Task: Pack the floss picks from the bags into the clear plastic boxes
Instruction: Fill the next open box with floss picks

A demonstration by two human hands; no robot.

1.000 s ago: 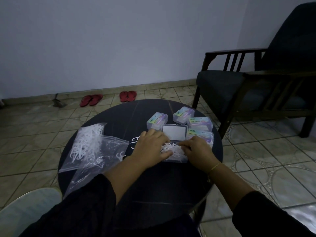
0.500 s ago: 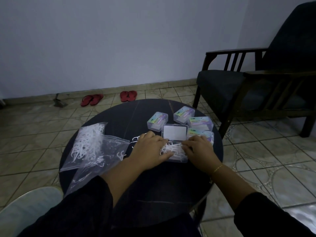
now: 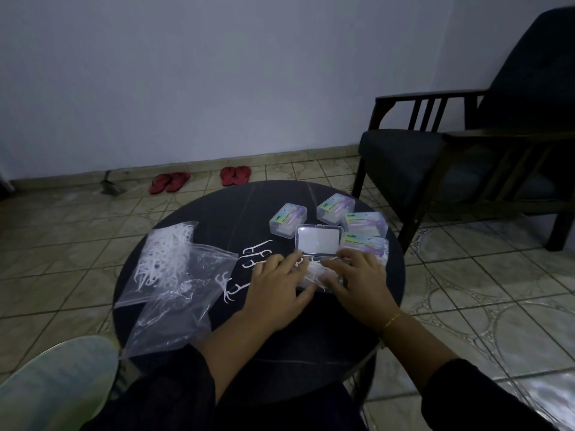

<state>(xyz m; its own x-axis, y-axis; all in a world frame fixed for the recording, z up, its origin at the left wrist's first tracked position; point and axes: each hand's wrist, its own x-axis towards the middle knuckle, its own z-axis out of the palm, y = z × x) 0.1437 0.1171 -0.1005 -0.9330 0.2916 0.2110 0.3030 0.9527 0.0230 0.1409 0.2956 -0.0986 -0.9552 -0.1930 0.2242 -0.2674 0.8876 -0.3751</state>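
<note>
An open clear plastic box (image 3: pixel 318 241) lies on the round dark table (image 3: pixel 217 213), its lid raised toward the far side. Its base holds a heap of white floss picks (image 3: pixel 312 270), mostly covered by my hands. My left hand (image 3: pixel 277 289) lies flat over the left part of the heap, fingers stretched out. My right hand (image 3: pixel 357 281) presses flat on the right part. Loose floss picks (image 3: pixel 255 253) lie just left of my left hand. One clear bag (image 3: pixel 161 259) holds many picks; a second, nearly empty bag (image 3: pixel 183 303) overlaps it.
Several closed boxes with colourful labels (image 3: pixel 287 219) (image 3: pixel 336 208) (image 3: pixel 367 223) stand behind and right of the open one. A dark armchair (image 3: pixel 466 157) stands at the right. Red slippers (image 3: pixel 169 182) lie on the tiled floor by the wall.
Both hands stay on the picks in the open box. My left hand has drawn slightly back toward me, uncovering more of the loose picks on the table.
</note>
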